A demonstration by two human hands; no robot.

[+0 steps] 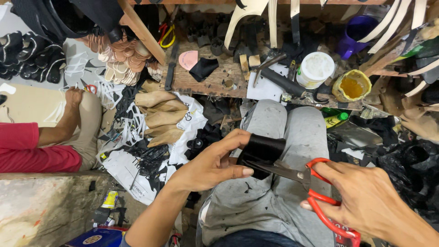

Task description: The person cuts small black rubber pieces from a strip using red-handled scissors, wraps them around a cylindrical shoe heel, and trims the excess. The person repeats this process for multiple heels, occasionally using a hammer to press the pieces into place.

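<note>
While the left hand (208,167) pinches a folded black strip (260,153) between thumb and curled fingers, the right hand (366,199) has its fingers through the handles of the red-handled scissors (320,194), whose dark blades lie against the strip's lower edge, parted only slightly; both hands work above the person's lap, over grey trousers (279,132) dotted with small black offcuts. Beyond the knees runs a scarred wooden bench (201,80), crowded with a white tub (315,68), a glue-smeared yellow pot (352,87), a hammer (267,64), a pink disc (188,59) and a sheet of white paper (265,87); pale straps hang from the shelf above it, beside a purple jug (356,34). On the floor to the left, wooden shoe lasts (160,116) rest on a white plastic bag (178,142) among black scraps; stacked tan soles (121,57) sit farther back. Another person in a red sleeve (27,146) sits at the left edge, one hand (73,96) just beside a second small pair of red scissors (89,87).
</note>
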